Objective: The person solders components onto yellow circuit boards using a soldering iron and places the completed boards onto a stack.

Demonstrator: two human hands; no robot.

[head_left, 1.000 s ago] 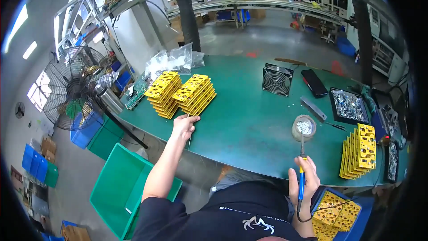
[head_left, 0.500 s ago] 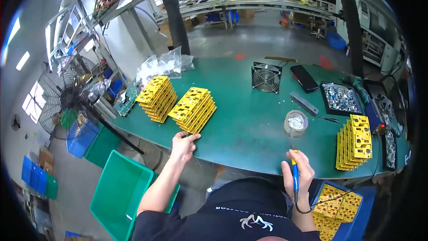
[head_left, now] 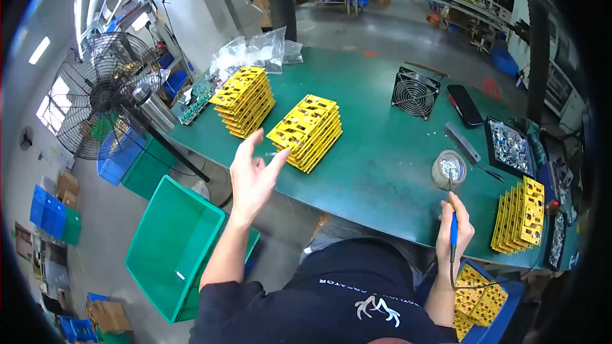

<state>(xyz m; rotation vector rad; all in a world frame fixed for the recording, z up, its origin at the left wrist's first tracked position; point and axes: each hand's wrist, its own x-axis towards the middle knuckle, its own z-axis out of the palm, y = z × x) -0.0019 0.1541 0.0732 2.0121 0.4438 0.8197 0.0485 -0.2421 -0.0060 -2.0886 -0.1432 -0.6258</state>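
Note:
My left hand (head_left: 253,175) is open, thumb and forefinger spread, at the near left corner of a stack of yellow circuit boards (head_left: 306,129). Whether a fingertip touches the boards, I cannot tell. A second yellow stack (head_left: 243,103) stands farther left. In my right hand (head_left: 460,229) is a soldering iron (head_left: 453,228) with a blue and yellow handle and a dark cable. Its tip points into a small round jar (head_left: 440,175) with whitish material inside.
More yellow boards (head_left: 517,216) stand at the right edge, and others lie in a blue bin (head_left: 510,306) below. Across the green table (head_left: 376,178) are a small fan (head_left: 415,93), a phone (head_left: 466,106) and a parts tray (head_left: 510,146). A green crate (head_left: 175,248) stands at left.
My left hand has lifted off the table's front edge, its fingers spreading beside the nearer stack. The soldering iron stays in my right hand at the jar. The whole view has shifted.

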